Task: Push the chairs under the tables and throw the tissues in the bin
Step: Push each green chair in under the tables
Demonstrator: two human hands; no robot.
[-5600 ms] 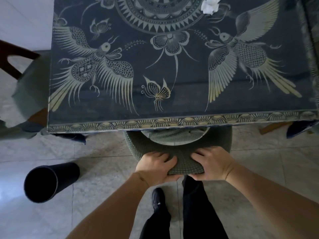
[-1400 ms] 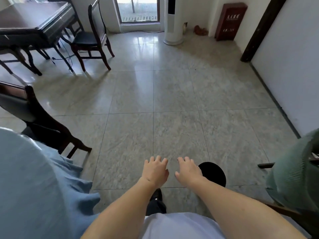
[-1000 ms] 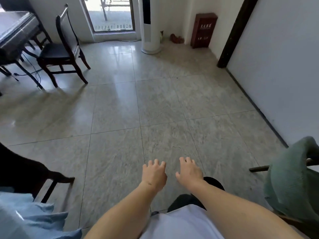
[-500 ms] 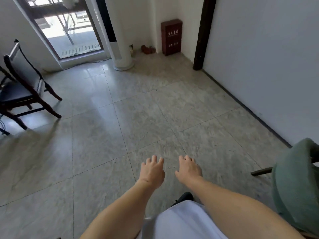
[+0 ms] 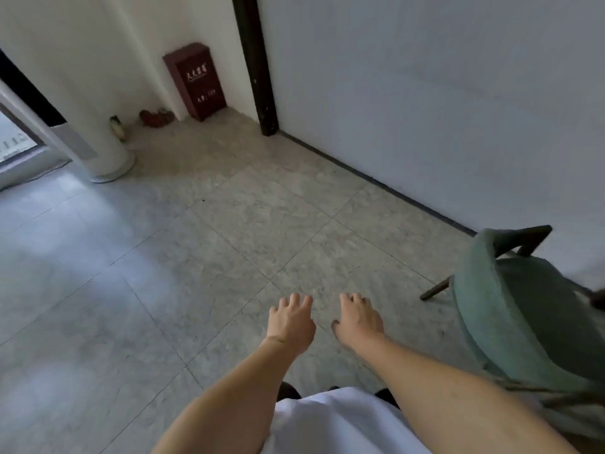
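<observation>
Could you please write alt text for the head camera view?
Two empty hands, left and right, reach forward with loose fingers over a grey tiled floor. A green-covered chair stands at the right by a white wall.

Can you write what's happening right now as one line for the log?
left hand: open, empty | right hand: open, empty | green chair: at right, untouched | bin, tissues: not in view

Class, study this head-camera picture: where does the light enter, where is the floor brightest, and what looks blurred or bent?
Head view: daylight enters at the far left doorway; the floor glares palest there and dims rightward. The green chair is softly blurred at the right edge. Wide-angle distortion tilts the dark post.
</observation>
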